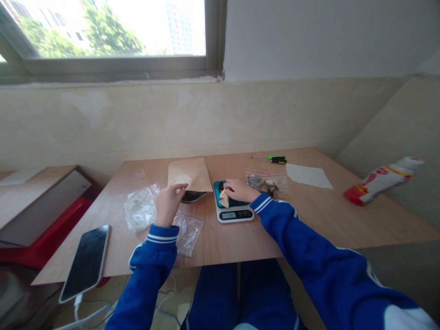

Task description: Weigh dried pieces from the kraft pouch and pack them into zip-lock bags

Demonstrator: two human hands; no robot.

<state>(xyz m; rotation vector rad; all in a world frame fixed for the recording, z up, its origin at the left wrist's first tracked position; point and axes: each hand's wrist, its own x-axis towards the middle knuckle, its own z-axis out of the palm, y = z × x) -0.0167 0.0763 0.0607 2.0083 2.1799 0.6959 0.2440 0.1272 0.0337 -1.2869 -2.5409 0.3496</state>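
Note:
A tan kraft paper bag [189, 173] lies with its dark mouth toward me, and my left hand [167, 204] pinches its upper lip. Over the blue plate of a small white kitchen scale [236, 214], my right hand [238, 189] is closed, fingertips down. Pale dried slices [224, 198] show right under those fingertips; the hand hides part of them, and they seem gripped at the top. A dark piece [221, 186] sits near the plate's far left corner. The scale's display is lit, its digits too small to read. What the bag holds is hidden.
Right of the scale lies a zip bag of dried brown pieces [270, 183]. Clear plastic bags [140, 208] flank my left wrist. Farther off are screwdrivers [277, 158], white paper [308, 176] and a red-and-white bottle [378, 182]. A cabled tablet [85, 261] overhangs the front left edge.

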